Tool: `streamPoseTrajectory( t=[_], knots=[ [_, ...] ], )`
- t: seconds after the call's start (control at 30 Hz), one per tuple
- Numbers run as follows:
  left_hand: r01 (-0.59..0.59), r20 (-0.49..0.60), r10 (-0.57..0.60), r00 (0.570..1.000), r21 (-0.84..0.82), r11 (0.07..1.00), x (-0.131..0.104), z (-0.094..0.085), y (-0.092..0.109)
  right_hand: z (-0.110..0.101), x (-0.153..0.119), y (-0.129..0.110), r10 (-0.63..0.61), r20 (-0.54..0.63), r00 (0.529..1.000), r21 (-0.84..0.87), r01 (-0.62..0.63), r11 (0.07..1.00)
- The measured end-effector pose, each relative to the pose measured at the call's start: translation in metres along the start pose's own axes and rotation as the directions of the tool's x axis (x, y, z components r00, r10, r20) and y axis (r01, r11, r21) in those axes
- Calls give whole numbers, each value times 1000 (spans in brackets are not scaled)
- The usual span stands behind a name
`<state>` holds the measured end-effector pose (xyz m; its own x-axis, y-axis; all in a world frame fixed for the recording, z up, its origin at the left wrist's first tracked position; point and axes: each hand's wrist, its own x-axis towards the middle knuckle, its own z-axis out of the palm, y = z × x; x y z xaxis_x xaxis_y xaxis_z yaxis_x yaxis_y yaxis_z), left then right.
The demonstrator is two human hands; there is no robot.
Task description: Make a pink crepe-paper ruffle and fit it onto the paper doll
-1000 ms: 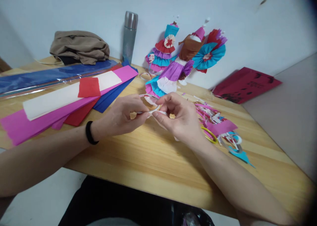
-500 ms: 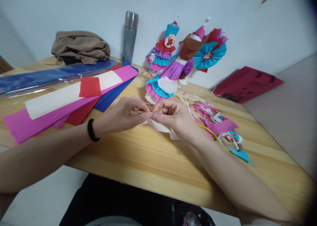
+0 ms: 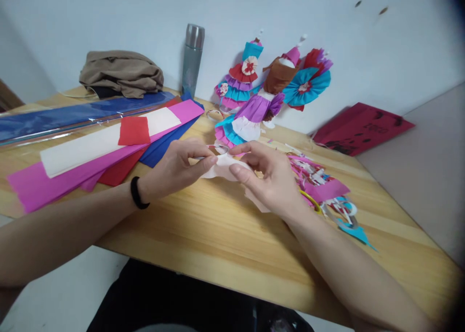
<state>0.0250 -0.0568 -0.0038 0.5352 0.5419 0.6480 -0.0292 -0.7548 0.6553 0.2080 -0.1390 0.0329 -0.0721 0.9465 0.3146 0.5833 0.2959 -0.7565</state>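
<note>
A strip of whitish crepe paper [image 3: 227,168] hangs above the table between my hands. My left hand [image 3: 187,165] pinches its left end between thumb and forefinger and wears a black band [image 3: 136,192] at the wrist. My right hand [image 3: 263,174] is at the right part of the strip, thumb and forefinger parted, with the paper showing in the gap. Part of the strip hangs down below the right palm. Just behind the paper, a thin curved band [image 3: 219,150] shows between the hands; its kind is unclear.
Crepe paper dresses [image 3: 250,114] and a blue paper flower [image 3: 308,86] stand behind my hands. Left lie stacked crepe sheets [image 3: 83,140], a red square [image 3: 134,130] and brown cloth [image 3: 121,72] near a flask [image 3: 192,58]. Right are paper scraps [image 3: 323,191] and a red bag [image 3: 363,128].
My right thumb and forefinger have parted and drawn a little right, away from the left fingertips. More of the whitish paper shows between the hands. The left hand keeps its pinch.
</note>
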Motion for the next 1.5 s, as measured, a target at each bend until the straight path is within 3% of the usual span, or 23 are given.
streamPoseTrajectory(
  t=[0.13, 0.3, 0.4, 0.5, 0.63, 0.8, 1.27, 1.5],
  knots=[
    [-99, 36, 96, 995, 72, 992, 1, 0, 3, -7, 7, 8, 63, 34, 997, 244, -70, 967],
    [-152, 59, 148, 987, 87, 984, 2, 1, 7, -6, 10, 13, 264, 169, 950, 376, -310, 873],
    [-153, 59, 147, 987, 96, 984, 2, 1, 6, -1, 8, 9, 216, 103, 971, 291, -237, 927],
    [-145, 64, 139, 988, 107, 984, 2, 2, 5, 3, 5, 3, 41, 10, 999, 81, -42, 996],
    [-142, 74, 136, 988, 95, 985, 2, 2, 5, 4, 1, -2, -108, -43, 993, -133, 101, 986],
    [-140, 66, 135, 989, 79, 987, 0, 2, 5, 4, 1, -1, -157, -18, 987, -119, 154, 981],
    [-133, 97, 123, 988, 99, 986, 0, 2, 7, 6, 5, 7, -51, -61, 997, 19, 52, 998],
    [-211, 159, 190, 969, 131, 969, 2, 1, 6, 7, 6, 8, 46, 34, 998, 81, -49, 995]
  ],
)
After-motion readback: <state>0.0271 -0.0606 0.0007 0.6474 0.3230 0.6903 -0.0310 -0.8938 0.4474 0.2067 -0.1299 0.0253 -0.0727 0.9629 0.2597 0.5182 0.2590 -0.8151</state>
